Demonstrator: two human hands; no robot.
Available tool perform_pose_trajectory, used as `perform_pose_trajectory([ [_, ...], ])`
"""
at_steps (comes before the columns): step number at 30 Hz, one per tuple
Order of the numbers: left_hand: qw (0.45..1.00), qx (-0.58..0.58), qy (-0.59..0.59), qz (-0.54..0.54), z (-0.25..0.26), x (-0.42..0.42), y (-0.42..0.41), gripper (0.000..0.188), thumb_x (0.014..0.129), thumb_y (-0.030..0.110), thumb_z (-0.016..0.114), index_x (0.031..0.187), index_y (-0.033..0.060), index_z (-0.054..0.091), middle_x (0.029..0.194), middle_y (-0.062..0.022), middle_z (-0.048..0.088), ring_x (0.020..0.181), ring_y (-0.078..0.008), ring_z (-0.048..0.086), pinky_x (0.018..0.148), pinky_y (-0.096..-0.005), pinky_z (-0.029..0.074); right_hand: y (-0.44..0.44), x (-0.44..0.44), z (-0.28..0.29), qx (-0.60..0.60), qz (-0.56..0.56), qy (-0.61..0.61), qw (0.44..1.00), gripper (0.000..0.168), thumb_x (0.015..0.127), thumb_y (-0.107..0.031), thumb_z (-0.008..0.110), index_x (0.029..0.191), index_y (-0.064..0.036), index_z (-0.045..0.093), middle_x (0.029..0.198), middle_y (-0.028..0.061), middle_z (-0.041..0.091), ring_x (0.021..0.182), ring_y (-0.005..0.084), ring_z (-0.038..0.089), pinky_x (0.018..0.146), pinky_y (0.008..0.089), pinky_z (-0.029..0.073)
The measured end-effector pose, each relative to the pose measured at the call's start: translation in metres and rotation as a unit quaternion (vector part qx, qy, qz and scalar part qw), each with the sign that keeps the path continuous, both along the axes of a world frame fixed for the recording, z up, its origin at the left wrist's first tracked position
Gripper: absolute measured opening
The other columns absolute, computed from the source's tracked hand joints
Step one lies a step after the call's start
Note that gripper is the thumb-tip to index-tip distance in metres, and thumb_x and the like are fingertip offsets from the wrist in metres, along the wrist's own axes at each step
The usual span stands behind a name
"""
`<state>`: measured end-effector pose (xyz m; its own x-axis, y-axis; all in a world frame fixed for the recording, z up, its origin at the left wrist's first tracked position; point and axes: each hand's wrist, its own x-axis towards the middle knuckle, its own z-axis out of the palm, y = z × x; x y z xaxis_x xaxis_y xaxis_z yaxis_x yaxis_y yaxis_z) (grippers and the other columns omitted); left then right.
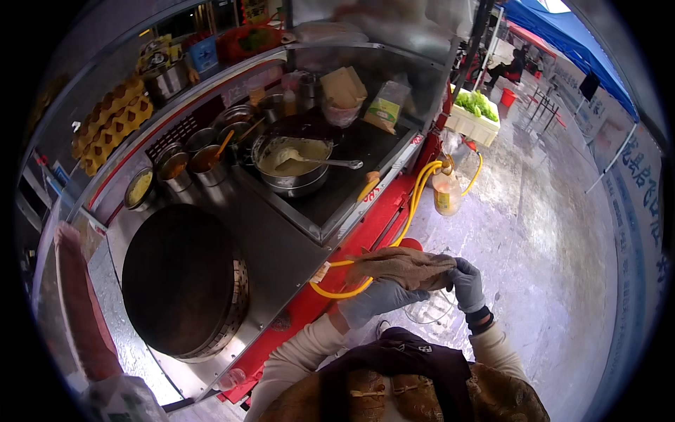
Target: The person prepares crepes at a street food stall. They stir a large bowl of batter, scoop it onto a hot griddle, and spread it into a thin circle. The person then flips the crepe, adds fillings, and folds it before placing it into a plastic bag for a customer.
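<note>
A crumpled brown cloth is held up before me, beyond the front edge of the food cart. My left hand, in a grey glove, supports it from below. Gripping the cloth's right end is my right hand, gloved too, with a dark band at the wrist. To the left, on the steel counter, stands a round black griddle with nothing on its surface. Behind the counter's middle, a steel pot contains pale batter and a ladle.
Steel containers with sauces line the back, near egg trays. A yellow hose loops down the cart's red front. A plastic bottle hangs at the cart's corner beside a foam box of greens. Further off, a person sits.
</note>
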<state>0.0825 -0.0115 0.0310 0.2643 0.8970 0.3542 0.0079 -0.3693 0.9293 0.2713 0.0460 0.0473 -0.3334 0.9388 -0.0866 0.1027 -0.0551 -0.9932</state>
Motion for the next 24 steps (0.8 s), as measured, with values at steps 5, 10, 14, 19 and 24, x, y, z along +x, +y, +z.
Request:
perform_pose_trajectory([
  [5,0.963,-0.191,0.189,0.002,0.051,-0.039,0.009,0.052,0.069,0.019,0.068,0.113,0.0003,0.047,0.107,-0.0137,0.054,0.1,-0.0195,0.05,0.086,-0.029,0.039,0.043,-0.007,0.019,0.022,0.071,0.092,0.993,0.018,0.079,-0.004,0.049,0.095,0.002,0.056,0.077,0.0028,0.057,0.066,0.0074,0.051,0.062,0.0213,0.043],
  [10,0.946,0.125,0.196,0.227,0.044,-0.015,0.05,0.054,0.068,0.016,0.069,0.114,-0.0002,0.046,0.103,-0.0145,0.056,0.094,-0.019,0.054,0.084,-0.0287,0.04,0.079,-0.037,0.026,-0.038,0.139,0.12,0.982,0.018,0.081,-0.007,0.048,0.095,0.002,0.054,0.082,0.0004,0.054,0.073,0.0068,0.05,0.064,0.0208,0.043],
  [14,0.992,-0.057,-0.076,0.086,0.01,0.005,0.098,0.051,0.07,0.013,0.068,0.114,0.0005,0.046,0.102,-0.0114,0.056,0.093,-0.0177,0.054,0.085,-0.0284,0.04,0.11,-0.033,0.043,-0.04,0.162,0.079,0.983,0.022,0.081,-0.006,0.05,0.1,0.003,0.052,0.086,0.0012,0.055,0.078,0.0072,0.051,0.068,0.0199,0.044],
  [19,0.963,-0.203,0.175,0.044,0.025,0.003,0.12,0.032,0.076,0.016,0.061,0.102,0.0008,0.054,0.088,-0.0088,0.06,0.084,-0.0136,0.056,0.074,-0.0266,0.043,0.14,0.016,0.034,0.013,0.097,0.001,0.995,0.016,0.079,-0.006,0.051,0.093,0.001,0.055,0.085,0.0025,0.057,0.076,0.0082,0.052,0.066,0.022,0.044],
  [24,0.975,-0.104,0.166,0.107,0.039,0.017,0.122,0.017,0.078,0.01,0.051,0.092,-0.0006,0.055,0.077,-0.01,0.058,0.07,-0.0133,0.056,0.062,-0.0265,0.046,0.135,0.041,0.015,0.229,0.148,-0.173,0.946,0.067,0.061,-0.014,0.073,0.118,-0.005,0.039,0.107,0.0133,0.05,0.083,0.022,0.054,0.07,0.0291,0.046],
])
